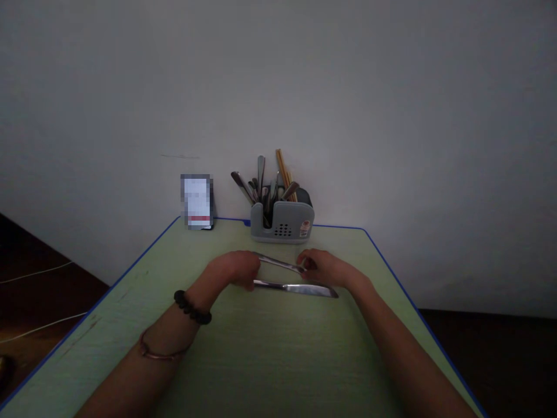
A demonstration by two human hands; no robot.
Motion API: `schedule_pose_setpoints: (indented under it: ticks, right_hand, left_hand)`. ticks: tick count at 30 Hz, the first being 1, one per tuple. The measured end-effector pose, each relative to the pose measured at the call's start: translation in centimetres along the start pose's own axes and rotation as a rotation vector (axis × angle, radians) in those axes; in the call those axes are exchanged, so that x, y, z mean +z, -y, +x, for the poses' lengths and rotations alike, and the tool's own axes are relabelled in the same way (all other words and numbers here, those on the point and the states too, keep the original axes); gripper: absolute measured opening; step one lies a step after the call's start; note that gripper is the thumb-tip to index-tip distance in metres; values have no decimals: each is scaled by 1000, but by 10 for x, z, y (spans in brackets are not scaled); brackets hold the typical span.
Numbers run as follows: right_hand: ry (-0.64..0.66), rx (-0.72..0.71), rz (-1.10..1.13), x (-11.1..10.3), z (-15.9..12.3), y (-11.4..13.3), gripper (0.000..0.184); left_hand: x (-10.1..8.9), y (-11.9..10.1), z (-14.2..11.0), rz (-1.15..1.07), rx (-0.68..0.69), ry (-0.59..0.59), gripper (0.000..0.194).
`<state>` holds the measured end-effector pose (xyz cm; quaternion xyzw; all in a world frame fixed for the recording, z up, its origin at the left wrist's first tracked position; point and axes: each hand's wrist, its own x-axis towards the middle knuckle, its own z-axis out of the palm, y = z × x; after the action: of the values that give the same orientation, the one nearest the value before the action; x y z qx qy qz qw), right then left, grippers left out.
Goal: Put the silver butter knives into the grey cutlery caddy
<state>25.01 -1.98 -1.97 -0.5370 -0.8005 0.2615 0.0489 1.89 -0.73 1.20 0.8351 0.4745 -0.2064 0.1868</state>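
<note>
My right hand (322,267) is closed, its fingertips pinching the right end of a slim piece of metal cutlery (281,264). The left end of that piece runs into my left hand (241,268), whose fingers curl closed over it; its head is hidden, so I cannot tell its kind. Nearer to me, a table knife (307,288) lies about level, blade toward the right. The knife's handle end passes under or beside my left fingers; whether they touch it I cannot tell.
Behind my hands, a grey cutlery holder (282,223) stands by the wall with several metal utensils and wooden chopsticks (285,171). A phone (198,201) leans upright at the back left. The green table (278,360) has a blue edge.
</note>
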Motion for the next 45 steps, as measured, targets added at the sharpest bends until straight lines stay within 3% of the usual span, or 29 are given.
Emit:
schedule_pose_setpoints:
  ticks: [4, 7, 10, 13, 15, 22, 29, 36, 42, 45]
  right_hand:
    - [-53, -110, -33, -9, -11, 24, 25]
    - [10, -152, 12, -13, -16, 39, 23]
    - [128, -148, 81, -16, -19, 44, 18]
    - [241, -153, 183, -21, -21, 41, 21]
    - [240, -148, 194, -25, -22, 39, 24]
    - [118, -89, 187, -32, -26, 46, 28]
    - [-182, -203, 264, -45, -28, 43, 23]
    - [-595, -293, 680, -54, -30, 47, 20]
    - [-609, -309, 1159, -47, -22, 56, 21]
    - [-602, -262, 1232, -45, -20, 55, 25]
  left_hand:
    - [-4, 19, -1, -319, 149, -38, 10]
    - [-12, 29, -6, -546, 258, -173, 17]
    - [-19, 36, -13, -573, 248, -290, 29]
    - [-22, 41, -16, -574, 228, -303, 34]
    - [-22, 43, -17, -588, 255, -301, 33]
    - [-25, 28, -18, -581, 280, -384, 29]
    - [-24, 24, -15, -654, 262, -558, 37]
    - [-23, 23, -16, -531, 383, -406, 44]
    - [-23, 13, -18, -637, 584, -261, 40]
    - [-23, 13, -18, -646, 548, -260, 40]
